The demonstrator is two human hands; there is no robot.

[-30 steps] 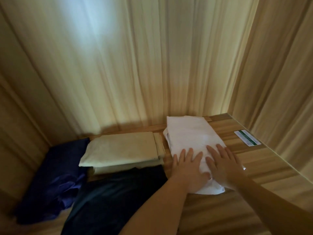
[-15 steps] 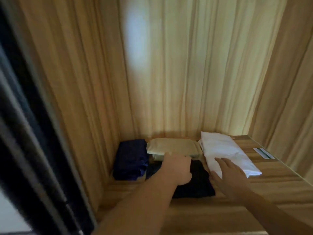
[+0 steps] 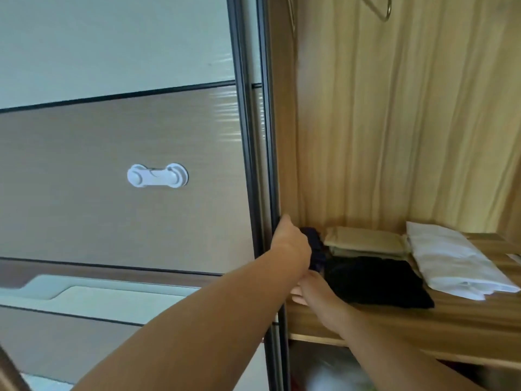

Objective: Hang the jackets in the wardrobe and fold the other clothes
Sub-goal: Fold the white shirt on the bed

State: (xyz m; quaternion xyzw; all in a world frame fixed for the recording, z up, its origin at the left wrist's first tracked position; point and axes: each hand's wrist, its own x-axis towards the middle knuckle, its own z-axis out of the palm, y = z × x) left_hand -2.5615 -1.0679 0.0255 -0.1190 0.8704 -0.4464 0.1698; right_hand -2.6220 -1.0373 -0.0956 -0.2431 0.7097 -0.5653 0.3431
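**Hands off the pile, now going for the door**

Head cam: the left hand (image 3: 290, 242) has left the folded clothes and now sits at the dark metal edge of the sliding wardrobe door (image 3: 258, 165), fingers apparently curled round it, though they're hidden; the right hand (image 3: 310, 292) has slid off the white folded garment (image 3: 451, 261) to the wooden shelf (image 3: 394, 320) front, fingers mostly hidden, can't tell. Black folded garment (image 3: 375, 280), beige folded stack (image 3: 363, 241) and navy bundle (image 3: 315, 246) sit on the shelf; the view has swung left since earlier; folding looks about done.
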